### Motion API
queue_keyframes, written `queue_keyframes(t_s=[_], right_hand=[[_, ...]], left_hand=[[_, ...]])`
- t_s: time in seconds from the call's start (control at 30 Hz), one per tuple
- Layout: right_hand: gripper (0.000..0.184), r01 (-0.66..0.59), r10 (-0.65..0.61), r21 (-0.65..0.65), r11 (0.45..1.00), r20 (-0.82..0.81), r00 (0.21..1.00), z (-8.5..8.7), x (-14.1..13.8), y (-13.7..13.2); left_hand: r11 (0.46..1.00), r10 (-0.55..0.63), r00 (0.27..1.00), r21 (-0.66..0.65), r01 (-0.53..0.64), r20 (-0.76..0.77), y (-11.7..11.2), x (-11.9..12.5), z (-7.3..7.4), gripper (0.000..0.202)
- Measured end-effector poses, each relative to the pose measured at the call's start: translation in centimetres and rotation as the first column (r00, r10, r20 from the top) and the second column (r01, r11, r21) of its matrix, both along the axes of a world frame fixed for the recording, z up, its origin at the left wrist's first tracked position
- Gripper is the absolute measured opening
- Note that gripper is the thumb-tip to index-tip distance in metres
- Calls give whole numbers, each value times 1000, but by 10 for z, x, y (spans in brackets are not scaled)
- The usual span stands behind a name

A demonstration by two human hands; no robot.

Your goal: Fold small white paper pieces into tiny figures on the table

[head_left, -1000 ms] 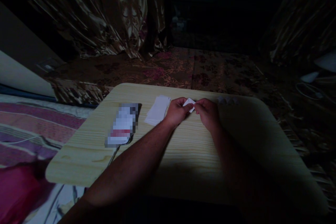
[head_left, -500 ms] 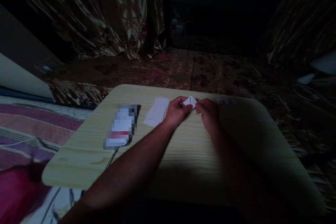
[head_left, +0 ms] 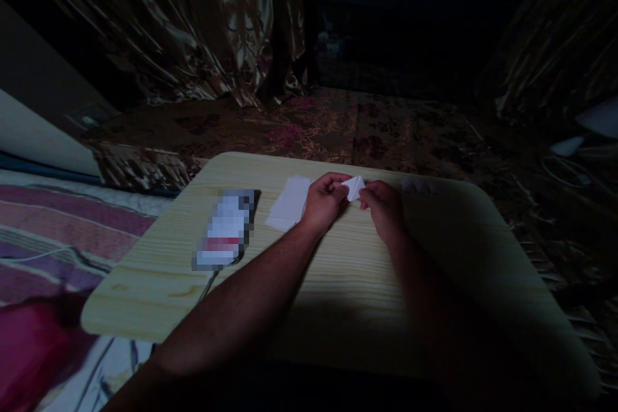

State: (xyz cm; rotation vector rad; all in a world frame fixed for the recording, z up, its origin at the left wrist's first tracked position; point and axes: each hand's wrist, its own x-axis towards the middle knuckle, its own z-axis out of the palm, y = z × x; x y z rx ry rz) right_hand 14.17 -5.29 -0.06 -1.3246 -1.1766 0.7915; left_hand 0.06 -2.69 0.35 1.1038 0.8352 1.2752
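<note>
"While both forearms (head_left: 255, 299) reach across the wooden surface (head_left: 347, 277), what does the left grip (head_left: 324, 204) have?"

"It pinches the left side of a small folded white paper (head_left: 355, 187)."

"And the right grip (head_left: 384, 207)?"

"Closed on the right side of that same piece, so both are grasping it."

"Where exactly is the paper?"

"Between the two grips, towards the surface's far edge. Whether it touches the wood, I can't tell."

"What lies around it?"

"Just left of the left grip, a loose stack of white sheets (head_left: 290, 201). Farther left, a pixelated object (head_left: 224, 230) with a cable (head_left: 206, 284) at its near end. Beyond the right grip, small pale pieces (head_left: 419, 187) in a row, too dim to identify."
</note>
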Motion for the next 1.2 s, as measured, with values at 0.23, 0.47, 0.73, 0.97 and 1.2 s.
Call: queue_keyframes(t_s=[0.23, 0.47, 0.73, 0.97, 1.2], right_hand=[[25, -55, 54, 3, 999, 114, 992, 3, 1, -5], [24, -27, 30, -25, 999, 137, 990, 1, 1, -2], [29, -32, 32, 72, 997, 1, 999, 2, -6, -2], [26, -29, 30, 88, 996, -17, 999, 3, -8, -3], [22, 35, -35, 54, 998, -1, 999, 2, -6, -2]], left_hand=[[999, 32, 998, 25, -31, -55, -2, 1, -1, 27], [998, 42, 997, 39, -40, -63, -2, 1, 1, 25], [997, 43, 991, 64, -36, -124, -2, 0, 2, 23], [997, 47, 998, 66, -45, -37, -2, 1, 0, 26], [999, 28, 996, 49, -24, -82, -2, 2, -1, 25]])
